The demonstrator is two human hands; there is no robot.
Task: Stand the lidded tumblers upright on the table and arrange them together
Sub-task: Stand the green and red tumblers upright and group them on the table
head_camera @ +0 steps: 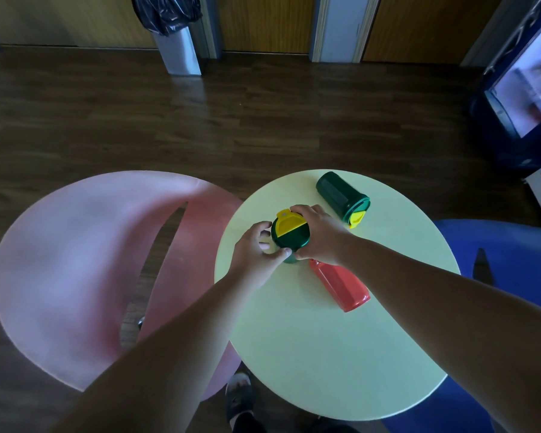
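A dark green tumbler with a green-and-yellow lid [289, 234] stands upright near the left side of the round pale green table [325, 354]. My left hand [255, 251] wraps its left side and my right hand [317, 234] grips its right side and lid rim. A second green tumbler [341, 195] lies on its side at the table's far edge, its yellow-flapped lid pointing toward me. A red tumbler [341, 284] lies on its side just right of the held one, partly under my right wrist.
A pink chair [75, 260] stands left of the table and a blue chair [506, 264] to its right. A metal bin with a black bag [177, 39] stands by the far wall. A lit fridge [531, 89] is at the far right. My shoe [239, 398] shows below the table.
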